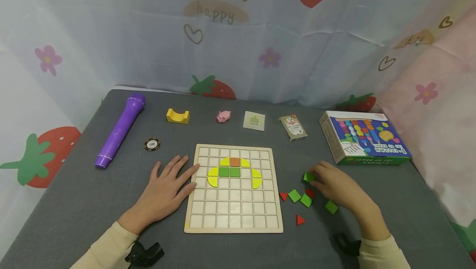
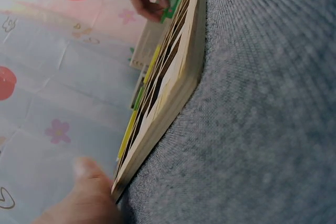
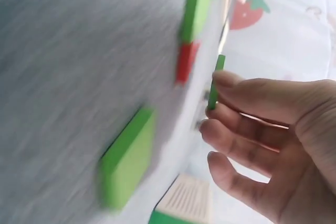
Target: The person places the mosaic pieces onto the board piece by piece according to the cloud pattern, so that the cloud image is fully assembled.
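A wooden grid board (image 1: pixel 234 230) lies on the dark table, with yellow rounded pieces (image 1: pixel 213 182), an orange square (image 1: pixel 235 162) and two green squares (image 1: pixel 224 172) set in its upper cells. My left hand (image 1: pixel 162 194) is spread flat, fingertips touching the board's left edge. Right of the board, my right hand (image 1: pixel 336 186) pinches a green square tile (image 3: pixel 216 82) between thumb and index finger, above the table. Loose green tiles (image 1: pixel 294 196) and red triangles (image 1: pixel 300 220) lie near that hand; one red triangle (image 1: pixel 310 194) is partly covered.
Along the back stand a purple microphone-shaped tube (image 1: pixel 120 130), a yellow arched block (image 1: pixel 177 116), a pink pig figure (image 1: pixel 223 116), a pattern card (image 1: pixel 254 120), a playing-card box (image 1: pixel 293 127) and a colourful game box (image 1: pixel 366 137). A poker chip (image 1: pixel 152 144) lies left of the board.
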Available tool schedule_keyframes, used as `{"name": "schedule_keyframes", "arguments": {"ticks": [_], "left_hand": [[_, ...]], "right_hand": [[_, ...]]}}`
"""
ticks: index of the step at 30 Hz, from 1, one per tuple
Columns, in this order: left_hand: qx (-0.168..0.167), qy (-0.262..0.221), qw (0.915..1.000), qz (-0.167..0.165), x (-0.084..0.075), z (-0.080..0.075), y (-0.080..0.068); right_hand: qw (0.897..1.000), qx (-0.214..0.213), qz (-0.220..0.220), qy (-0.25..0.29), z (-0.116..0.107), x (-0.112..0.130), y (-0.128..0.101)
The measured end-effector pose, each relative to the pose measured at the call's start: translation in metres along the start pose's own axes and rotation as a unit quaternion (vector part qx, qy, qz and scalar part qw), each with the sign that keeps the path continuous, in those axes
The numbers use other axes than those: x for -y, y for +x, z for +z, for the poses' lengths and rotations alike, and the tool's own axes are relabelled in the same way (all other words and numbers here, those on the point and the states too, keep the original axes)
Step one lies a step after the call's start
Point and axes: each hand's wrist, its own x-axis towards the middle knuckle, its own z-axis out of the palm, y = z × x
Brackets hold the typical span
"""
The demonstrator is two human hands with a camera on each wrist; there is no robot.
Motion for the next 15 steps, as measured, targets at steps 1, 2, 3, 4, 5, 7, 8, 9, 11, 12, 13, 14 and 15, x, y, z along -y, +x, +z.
{"name": "schedule_keyframes", "arguments": {"ticks": [1,2,3,4,5,7,8,9,11,12,13,14,15], "left_hand": [[0.002,0.001,1.0,0.002,0.0,-0.001,0.0],[0.004,0.001,1.0,0.004,0.0,-0.001,0.0],[0.005,0.001,1.0,0.004,0.0,-0.002,0.0],[0.007,0.002,1.0,0.004,0.0,-0.002,0.0],[0.009,0.001,1.0,0.003,0.0,-0.002,0.0],[0.01,0.003,0.9999,0.002,0.0,-0.002,0.0],[0.01,0.004,0.9999,0.002,0.0,-0.001,0.001],[0.008,0.005,0.9999,0.002,0.0,-0.001,0.001],[0.005,0.005,1.0,0.003,-0.001,-0.001,0.001],[0.003,0.006,1.0,0.004,-0.001,-0.001,0.001],[0.001,0.006,1.0,0.005,-0.001,-0.001,0.001],[-0.001,0.006,1.0,0.005,-0.001,-0.001,0.001],[-0.002,0.006,1.0,0.005,0.0,0.0,0.0]], "right_hand": [[1.0,-0.002,-0.006,-0.003,-0.001,0.004,0.003],[1.0,-0.004,-0.012,-0.005,-0.001,0.008,0.007],[1.0,-0.004,-0.02,-0.007,-0.001,0.013,0.011],[1.0,-0.005,-0.026,-0.008,-0.002,0.017,0.015],[1.0,-0.005,-0.029,-0.009,-0.003,0.022,0.019],[0.999,-0.005,-0.034,-0.01,-0.004,0.033,0.026],[0.999,-0.003,-0.037,-0.009,-0.005,0.037,0.029],[0.999,-0.001,-0.039,-0.007,-0.005,0.043,0.032],[0.999,0.003,-0.048,-0.009,-0.006,0.053,0.038],[0.998,0.005,-0.056,-0.01,-0.005,0.057,0.041],[0.998,0.006,-0.065,-0.015,-0.004,0.062,0.044],[0.997,0.007,-0.074,-0.018,-0.003,0.066,0.047],[0.996,0.006,-0.083,-0.021,-0.002,0.07,0.05]]}}
